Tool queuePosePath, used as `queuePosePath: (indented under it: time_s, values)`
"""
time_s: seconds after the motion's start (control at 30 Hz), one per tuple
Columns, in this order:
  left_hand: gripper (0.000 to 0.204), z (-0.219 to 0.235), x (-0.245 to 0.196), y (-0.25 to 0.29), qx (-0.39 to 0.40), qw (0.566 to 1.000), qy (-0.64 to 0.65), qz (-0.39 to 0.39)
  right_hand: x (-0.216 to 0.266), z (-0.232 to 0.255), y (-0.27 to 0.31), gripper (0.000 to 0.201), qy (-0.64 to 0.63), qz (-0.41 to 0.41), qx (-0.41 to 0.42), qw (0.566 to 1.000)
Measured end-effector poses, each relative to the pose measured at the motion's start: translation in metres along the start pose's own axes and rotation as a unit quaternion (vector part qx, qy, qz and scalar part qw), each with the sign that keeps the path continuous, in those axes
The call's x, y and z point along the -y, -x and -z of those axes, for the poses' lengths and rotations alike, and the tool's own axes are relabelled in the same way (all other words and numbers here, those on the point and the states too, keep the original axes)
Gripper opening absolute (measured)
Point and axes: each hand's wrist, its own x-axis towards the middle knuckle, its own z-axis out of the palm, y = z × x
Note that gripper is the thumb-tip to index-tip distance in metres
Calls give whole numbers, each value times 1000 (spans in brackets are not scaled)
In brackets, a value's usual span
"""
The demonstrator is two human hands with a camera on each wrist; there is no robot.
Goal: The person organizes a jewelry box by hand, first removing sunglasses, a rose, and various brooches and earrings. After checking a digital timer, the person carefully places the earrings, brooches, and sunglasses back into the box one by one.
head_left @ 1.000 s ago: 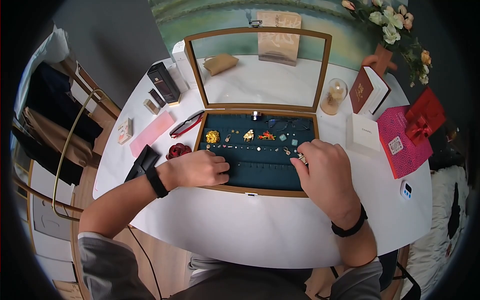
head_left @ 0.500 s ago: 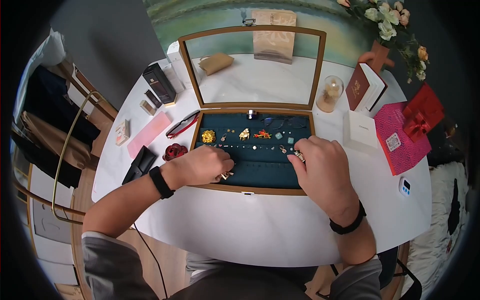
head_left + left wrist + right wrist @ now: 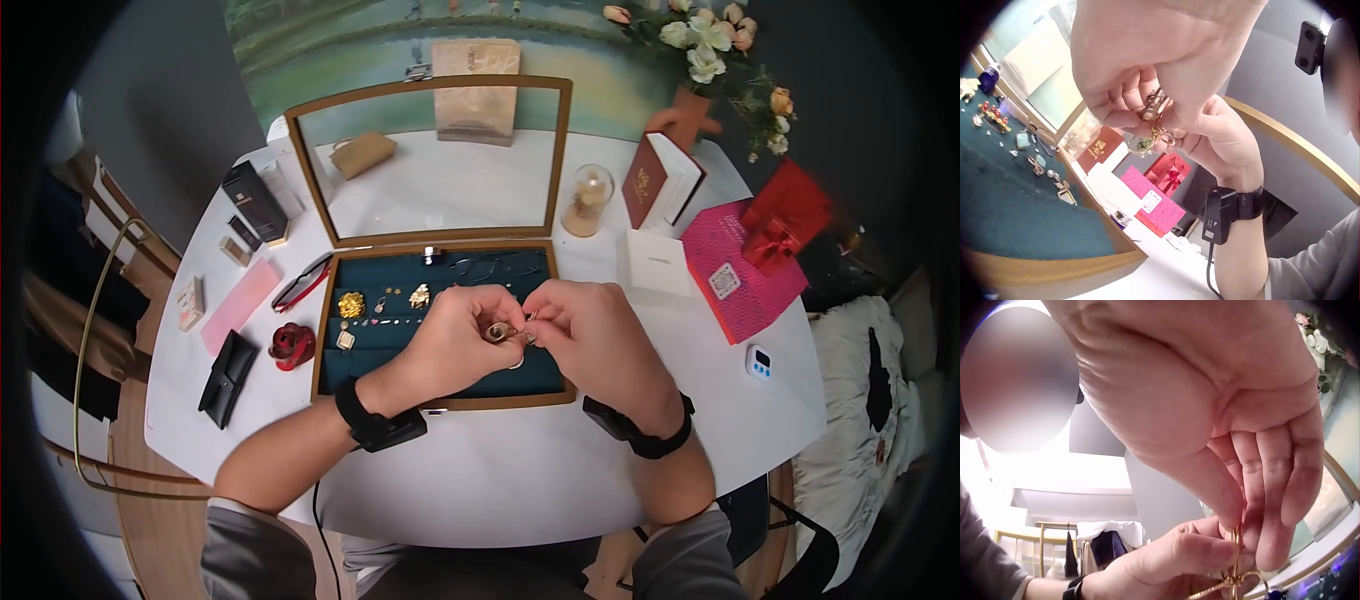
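Note:
In the head view both hands meet over the right half of the open jewellery box (image 3: 440, 403). My left hand (image 3: 450, 340) curls its fingers round a ridged gold jewellery piece (image 3: 1155, 105). A gold hoop with green bits (image 3: 1142, 145) hangs just below it. My right hand (image 3: 598, 325) pinches a thin gold strand (image 3: 1236, 540) between thumb and finger, and a bow-like gold knot (image 3: 1234, 579) shows under it. The fingertips of both hands come together here, hiding part of the gold pieces. I cannot tell whether these are one piece of jewellery or two.
On the teal lining lie a gold flower brooch (image 3: 351, 304), a square gold-edged jewel (image 3: 345, 340) and glasses (image 3: 495, 267). The glass lid (image 3: 430, 180) stands upright behind. Left of the box are a red rose (image 3: 292, 346) and black case (image 3: 229, 375); right, a white box (image 3: 653, 265).
Both hands have left the two sides of the box and come together over it, carrying gold pieces. The square jewel, earlier covered by the left hand, now shows. The head view has shifted.

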Motion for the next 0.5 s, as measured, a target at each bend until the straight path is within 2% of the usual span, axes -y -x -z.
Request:
queuePosePath:
  time_s: [0.07,0.13,0.27,0.33,0.4,0.47,0.5]
  values:
    - [12,-13,0,-8,6,1000,28,-14,-4,11,0,7,5,2,-18,1000]
    - [10,-26,-3,-15,-18,996,84,-8,0,25,0,6,1,-57,4,998]
    - [5,-47,7,-31,-41,995,93,-2,-9,43,1,7,-19,-100,-1,995]
    - [4,-56,6,-38,-31,996,88,4,-11,53,0,8,55,-125,21,990]
    - [4,-57,7,-45,-26,996,79,10,-24,57,-3,6,72,-138,23,988]
    - [9,-49,10,-49,-25,994,-106,-16,-33,58,-4,4,164,-141,-3,976]
    - [13,-42,1,-46,-4,984,-180,-4,-36,59,-4,4,164,-144,-4,976]
